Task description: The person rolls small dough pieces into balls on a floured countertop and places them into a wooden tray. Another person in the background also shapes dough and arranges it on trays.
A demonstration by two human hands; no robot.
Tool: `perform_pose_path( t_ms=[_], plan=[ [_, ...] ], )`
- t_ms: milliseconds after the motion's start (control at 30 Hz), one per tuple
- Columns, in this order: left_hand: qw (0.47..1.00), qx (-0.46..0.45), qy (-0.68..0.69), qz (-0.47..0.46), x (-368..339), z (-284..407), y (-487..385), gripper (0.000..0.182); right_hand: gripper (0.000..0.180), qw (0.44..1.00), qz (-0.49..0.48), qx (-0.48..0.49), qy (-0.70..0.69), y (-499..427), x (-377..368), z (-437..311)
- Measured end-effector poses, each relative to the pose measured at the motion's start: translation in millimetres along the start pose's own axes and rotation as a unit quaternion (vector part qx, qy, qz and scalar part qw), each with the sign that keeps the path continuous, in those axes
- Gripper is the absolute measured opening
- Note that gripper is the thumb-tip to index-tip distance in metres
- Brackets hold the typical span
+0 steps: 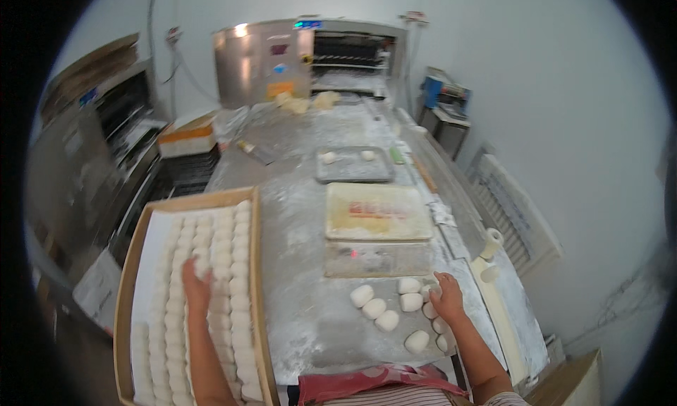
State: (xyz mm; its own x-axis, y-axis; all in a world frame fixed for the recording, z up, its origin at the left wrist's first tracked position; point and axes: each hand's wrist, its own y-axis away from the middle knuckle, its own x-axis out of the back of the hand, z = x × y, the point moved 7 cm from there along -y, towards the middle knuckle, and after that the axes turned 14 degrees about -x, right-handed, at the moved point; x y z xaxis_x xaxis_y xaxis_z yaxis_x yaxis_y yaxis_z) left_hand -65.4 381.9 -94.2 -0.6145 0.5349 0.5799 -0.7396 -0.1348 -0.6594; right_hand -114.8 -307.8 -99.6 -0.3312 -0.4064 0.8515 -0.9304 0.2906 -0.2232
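Observation:
My left hand (198, 288) reaches into a wooden tray (256, 279) at the left, with thumb and fingers around a white dough ball (201, 264). Rows of similar dough balls (239, 287) fill much of that tray over a white lining. At the right my right hand (447, 296) rests at a group of dough balls on the floured table; its fingers touch or cover one, and its grip is partly hidden. More dough balls (374, 308) lie just left of it. Beyond them stands a scale (378, 259) with a pale rectangular lid or tray (378, 211) on top.
A metal tray (354, 172) with two dough balls sits behind the scale. A scraper (257, 153), a wooden rolling pin (424, 174) and dough pieces (294, 104) lie farther back. A tape roll (493, 239) is near the right edge. A steel oven (264, 62) stands at the far end.

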Motion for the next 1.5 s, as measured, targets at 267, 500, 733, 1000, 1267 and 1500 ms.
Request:
perform_pose_path(
  t_ms=[267,500,733,1000,1267,1500],
  plan=[
    [0.878,-0.395,0.133,-0.236,-179,290,21,0.037,0.063,0.916,0.174,-0.350,0.087,113,149,211],
    [0.855,-0.352,0.279,-0.259,-193,293,44,0.018,0.076,0.866,0.081,-0.491,0.041,202,144,282],
    [0.886,-0.211,0.261,-0.320,-253,208,52,0.017,0.069,0.900,0.074,-0.408,0.134,124,135,263],
    [0.881,-0.222,0.235,-0.346,-233,229,51,0.027,0.041,0.935,0.034,-0.311,0.170,45,104,228],
    [0.893,-0.210,0.216,-0.333,-228,234,46,0.016,0.099,0.922,-0.051,-0.322,0.208,-4,78,214],
    [0.887,-0.188,0.235,-0.350,-223,238,42,0.023,0.073,0.940,0.013,-0.278,0.197,-28,70,214]
  ],
)
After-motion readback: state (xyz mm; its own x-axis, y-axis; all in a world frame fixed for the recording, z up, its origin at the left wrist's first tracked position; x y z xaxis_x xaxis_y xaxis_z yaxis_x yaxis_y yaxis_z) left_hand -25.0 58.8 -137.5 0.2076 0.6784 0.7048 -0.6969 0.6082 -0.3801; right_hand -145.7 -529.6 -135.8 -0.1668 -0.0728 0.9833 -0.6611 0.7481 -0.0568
